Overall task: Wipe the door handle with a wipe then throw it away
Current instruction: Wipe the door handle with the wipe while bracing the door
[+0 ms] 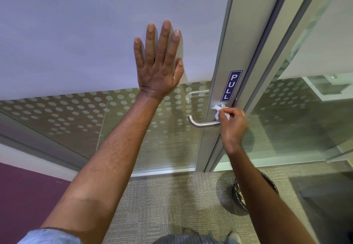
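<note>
My left hand (pixel 159 62) lies flat, fingers spread, bracing the door (pixel 95 33). My right hand (pixel 232 123) pinches the wipe (pixel 216 111) against the handle (pixel 204 123) base, right of the lever; bin (pixel 238 196) near below.

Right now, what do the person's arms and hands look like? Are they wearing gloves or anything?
No gloves. Both hands are bare: the left hand and the right hand show no rings, watch or bracelets. Both forearms are bare too. The only clothing on the arms is a light blue sleeve pushed up at the left elbow, at the bottom edge of the picture. No sleeve shows on the right arm.
</note>
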A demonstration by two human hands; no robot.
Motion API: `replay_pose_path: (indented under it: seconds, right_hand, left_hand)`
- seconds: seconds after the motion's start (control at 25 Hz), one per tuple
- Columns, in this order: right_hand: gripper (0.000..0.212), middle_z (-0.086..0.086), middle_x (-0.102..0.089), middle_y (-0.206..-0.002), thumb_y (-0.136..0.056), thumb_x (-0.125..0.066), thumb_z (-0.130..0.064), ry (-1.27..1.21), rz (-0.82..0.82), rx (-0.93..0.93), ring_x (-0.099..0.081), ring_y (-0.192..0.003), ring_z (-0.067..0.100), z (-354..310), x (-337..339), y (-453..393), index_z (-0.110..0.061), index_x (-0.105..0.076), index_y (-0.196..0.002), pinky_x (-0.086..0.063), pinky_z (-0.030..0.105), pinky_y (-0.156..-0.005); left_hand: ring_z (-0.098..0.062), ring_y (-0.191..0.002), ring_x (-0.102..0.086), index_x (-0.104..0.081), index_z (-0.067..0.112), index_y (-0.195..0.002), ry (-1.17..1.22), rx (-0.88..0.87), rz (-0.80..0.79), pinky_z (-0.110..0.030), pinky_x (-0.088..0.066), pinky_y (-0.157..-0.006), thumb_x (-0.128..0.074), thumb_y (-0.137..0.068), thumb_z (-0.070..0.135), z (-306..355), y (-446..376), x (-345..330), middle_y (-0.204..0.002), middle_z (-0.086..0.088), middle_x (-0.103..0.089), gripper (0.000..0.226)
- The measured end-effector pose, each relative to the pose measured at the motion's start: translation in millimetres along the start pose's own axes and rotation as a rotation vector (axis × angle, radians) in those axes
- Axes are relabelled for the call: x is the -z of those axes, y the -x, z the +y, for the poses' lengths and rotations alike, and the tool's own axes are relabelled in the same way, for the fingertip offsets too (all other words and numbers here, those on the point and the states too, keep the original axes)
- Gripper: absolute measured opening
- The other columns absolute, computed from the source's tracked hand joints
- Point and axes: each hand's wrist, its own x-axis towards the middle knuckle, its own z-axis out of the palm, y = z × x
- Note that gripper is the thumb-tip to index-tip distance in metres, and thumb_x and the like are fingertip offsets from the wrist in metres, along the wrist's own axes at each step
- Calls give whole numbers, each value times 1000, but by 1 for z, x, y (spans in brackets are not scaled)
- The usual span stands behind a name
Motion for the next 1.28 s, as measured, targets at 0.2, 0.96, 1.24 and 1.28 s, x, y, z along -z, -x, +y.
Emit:
replay_pose_path:
  seconds: [0.2, 0.96, 1.24, 1.28]
  right_hand:
    - [10, -4, -53, -110, -85, -77, -19, 176, 15, 18, -61, -88, 13, 0, -14, -3, -17, -67, -85, -48, 12, -77]
    - [13, 2, -77, -93, -99, -62, -21, -896, -438, -1089, -73, -99, 21, 44, 38, -11, -12, -69, -95, -53, 45, -95]
    - [16, 10, -78, -91, -98, -59, -4, -927, -373, -1075, -79, -75, 24, 99, 127, -22, -7, -67, -112, -64, 39, -74]
    - [20, 12, -78, -94, -98, -57, 0, -947, -338, -1073, -79, -77, 24, 110, 141, -26, -5, -66, -115, -65, 37, -74]
  left_hand:
    - [-41, -145, -26, -31, 16, -154, 3, -2, -26, -62, -20, -120, -51, -99, 38, 1, 0, 2, -156, -14, -44, 63]
    - [-45, -148, -21, -28, 12, -157, 77, 89, -111, -58, -2, -123, -49, -102, 33, 11, 13, 9, -160, -22, -34, 63]
    - [-42, -155, -12, -26, 11, -161, 292, 380, -302, -64, -4, -123, -53, -98, 32, 130, 47, 28, -167, -22, -17, 72]
    - [-39, -156, -11, -26, 13, -161, 339, 380, -344, -62, -3, -124, -53, -97, 32, 156, 60, 31, -168, -20, -16, 72]
